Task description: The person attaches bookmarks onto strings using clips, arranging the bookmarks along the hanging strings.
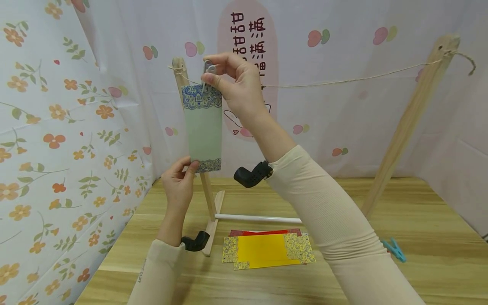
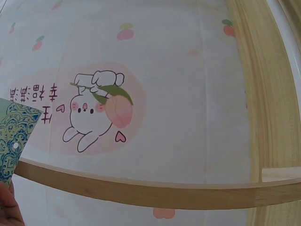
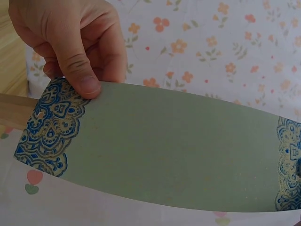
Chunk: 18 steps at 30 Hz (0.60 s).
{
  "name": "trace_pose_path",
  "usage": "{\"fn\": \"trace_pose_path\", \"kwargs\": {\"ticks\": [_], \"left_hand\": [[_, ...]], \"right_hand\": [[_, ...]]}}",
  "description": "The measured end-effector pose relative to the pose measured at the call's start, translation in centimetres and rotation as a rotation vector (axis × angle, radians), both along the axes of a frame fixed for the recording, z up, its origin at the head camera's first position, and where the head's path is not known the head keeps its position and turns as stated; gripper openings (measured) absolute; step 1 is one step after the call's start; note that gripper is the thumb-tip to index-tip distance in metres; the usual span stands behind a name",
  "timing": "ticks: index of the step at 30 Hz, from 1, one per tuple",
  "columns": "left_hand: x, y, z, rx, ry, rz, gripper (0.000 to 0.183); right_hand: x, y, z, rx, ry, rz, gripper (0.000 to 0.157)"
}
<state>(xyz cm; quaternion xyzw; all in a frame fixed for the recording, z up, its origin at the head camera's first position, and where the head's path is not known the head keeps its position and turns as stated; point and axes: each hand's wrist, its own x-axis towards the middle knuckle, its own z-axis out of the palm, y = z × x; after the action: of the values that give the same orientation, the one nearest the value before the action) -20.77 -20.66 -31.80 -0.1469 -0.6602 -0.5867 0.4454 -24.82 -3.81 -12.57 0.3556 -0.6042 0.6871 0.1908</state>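
A pale green paper card [image 1: 203, 131] with blue patterned ends hangs upright by the left post, its top edge at the twine [image 1: 328, 84]. My right hand [image 1: 244, 87] pinches a grey clothespin [image 1: 208, 70] between thumb and fingers; its tip overlaps the card's top. Whether the twine is inside the clip, I cannot tell. Down at the card's lower left corner, my left hand [image 1: 178, 184] holds the edge between thumb and fingers. The right wrist view shows that thumb lying on the card [image 3: 178, 150], near a small punched hole.
Twine runs between the left wooden post [image 1: 207, 195] and the right one [image 1: 408, 114]. A white rod [image 1: 259, 218] lies low between them. Yellow cards [image 1: 263, 250] overlap a red card [image 1: 263, 232] on the table, and a blue clothespin [image 1: 396, 250] lies at the right.
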Motion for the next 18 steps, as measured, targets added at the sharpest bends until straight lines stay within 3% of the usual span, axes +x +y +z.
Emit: {"fn": "trace_pose_path", "kwargs": {"ticks": [8, 18], "left_hand": [[0.13, -0.08, 0.13, -0.032, -0.004, 0.022, 0.018], [0.68, -0.21, 0.48, -0.113, -0.107, 0.095, 0.013]], "right_hand": [[0.08, -0.06, -0.12, 0.084, -0.024, -0.04, 0.035], [0.01, 0.49, -0.72, 0.171, 0.001, -0.071, 0.04]]}}
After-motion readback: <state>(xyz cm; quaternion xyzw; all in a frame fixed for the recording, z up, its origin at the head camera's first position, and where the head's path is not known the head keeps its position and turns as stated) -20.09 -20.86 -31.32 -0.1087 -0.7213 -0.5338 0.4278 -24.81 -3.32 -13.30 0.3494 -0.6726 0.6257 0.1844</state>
